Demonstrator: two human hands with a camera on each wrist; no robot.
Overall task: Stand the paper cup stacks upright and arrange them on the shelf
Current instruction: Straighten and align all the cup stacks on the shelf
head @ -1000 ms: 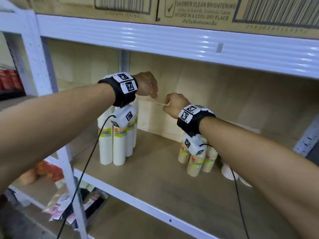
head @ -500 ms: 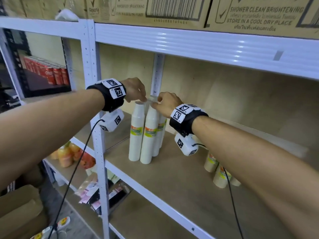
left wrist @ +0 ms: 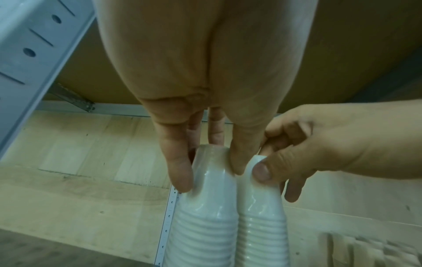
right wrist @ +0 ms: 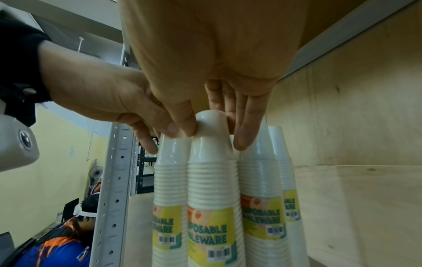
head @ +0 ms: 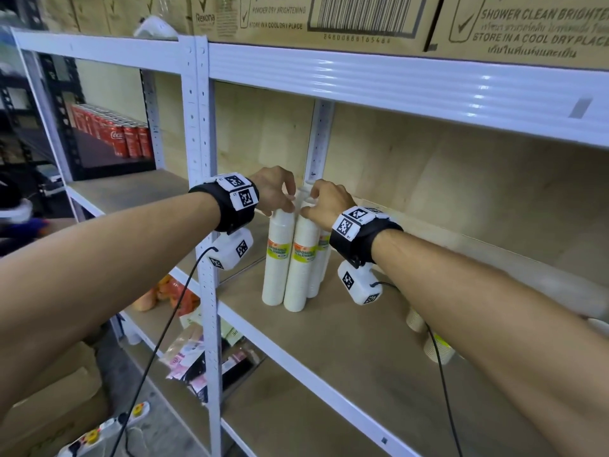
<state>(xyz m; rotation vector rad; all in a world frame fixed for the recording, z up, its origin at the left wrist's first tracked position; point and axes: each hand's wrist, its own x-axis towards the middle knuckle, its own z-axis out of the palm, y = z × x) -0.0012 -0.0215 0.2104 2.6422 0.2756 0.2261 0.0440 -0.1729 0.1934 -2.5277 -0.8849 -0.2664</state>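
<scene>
**Both hands on the cup tops**

My left hand (head: pixel 275 189) pinches the top of one tall white wrapped paper cup stack (head: pixel 276 258); my right hand (head: pixel 324 201) pinches its neighbour (head: pixel 301 265). Both wrists arch downward. Four stacks, I think, stand upright, touching, at the wooden shelf board's (head: pixel 362 341) left end.

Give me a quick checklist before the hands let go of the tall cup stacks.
1. Left hand grips the top of the left front stack: ok.
2. Right hand grips the top of the right front stack: ok.
3. Both front stacks upright, bases on the shelf: ok.
4. Back stacks upright, tight against the front pair: ok.
5. Front stacks stable once released: cannot tell.
6. Short stacks by the right forearm sorted: cannot tell, mostly hidden.
</scene>
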